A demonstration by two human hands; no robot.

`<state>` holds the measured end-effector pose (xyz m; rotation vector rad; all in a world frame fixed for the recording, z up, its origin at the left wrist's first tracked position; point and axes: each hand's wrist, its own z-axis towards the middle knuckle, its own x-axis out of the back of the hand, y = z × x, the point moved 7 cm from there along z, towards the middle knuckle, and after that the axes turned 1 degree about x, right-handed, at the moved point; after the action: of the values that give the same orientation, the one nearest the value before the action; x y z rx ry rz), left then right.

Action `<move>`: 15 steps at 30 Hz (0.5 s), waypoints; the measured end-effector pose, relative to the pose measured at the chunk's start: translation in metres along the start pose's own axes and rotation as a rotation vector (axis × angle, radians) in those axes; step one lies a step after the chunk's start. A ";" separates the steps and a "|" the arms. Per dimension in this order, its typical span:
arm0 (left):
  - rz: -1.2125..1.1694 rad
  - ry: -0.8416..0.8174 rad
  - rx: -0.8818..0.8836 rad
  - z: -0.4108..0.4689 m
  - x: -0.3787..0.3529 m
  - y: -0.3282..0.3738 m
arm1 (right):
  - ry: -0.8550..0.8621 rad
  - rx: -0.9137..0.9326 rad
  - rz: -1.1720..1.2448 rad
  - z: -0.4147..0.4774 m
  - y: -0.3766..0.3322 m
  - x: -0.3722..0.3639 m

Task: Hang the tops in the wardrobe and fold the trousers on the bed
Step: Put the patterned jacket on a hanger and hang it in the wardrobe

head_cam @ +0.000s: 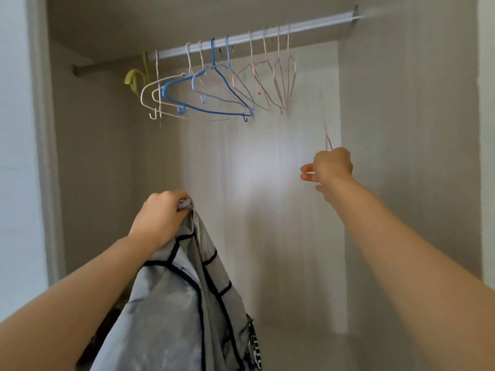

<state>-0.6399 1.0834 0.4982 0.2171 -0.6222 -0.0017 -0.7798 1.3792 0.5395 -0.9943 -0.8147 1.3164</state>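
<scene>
grey top (171,303) hangs bunched below left hand (160,215), fingers (183,200) clenched on its upper end | right hand (332,167) curls round a blurred pink hanger (328,142), held below the rail | next: open the neckline, feed both hanger shoulders inside, then hook onto wardrobe rail (254,38) beside spare hangers (214,89)

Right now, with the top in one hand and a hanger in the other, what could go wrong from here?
1. The left hand grips the grey top bunched at one spot; feeding a hanger in may be awkward.
2. The right hand holds a thin, blurred pink hanger that might slip.
3. Hangers on the rail overlap around the blue hanger; rehanging could tangle them.
</scene>
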 end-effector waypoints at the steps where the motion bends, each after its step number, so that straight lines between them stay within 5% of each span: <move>1: 0.005 -0.009 0.013 -0.006 0.002 -0.003 | -0.026 -0.021 0.018 -0.019 0.008 0.000; 15: 0.252 -0.172 0.251 -0.122 0.086 -0.069 | -0.750 -0.354 0.246 -0.211 0.052 -0.032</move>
<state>-0.4947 1.0351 0.4374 0.3827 -0.8188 0.3047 -0.6100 1.3211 0.4134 -0.8835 -1.5713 1.8361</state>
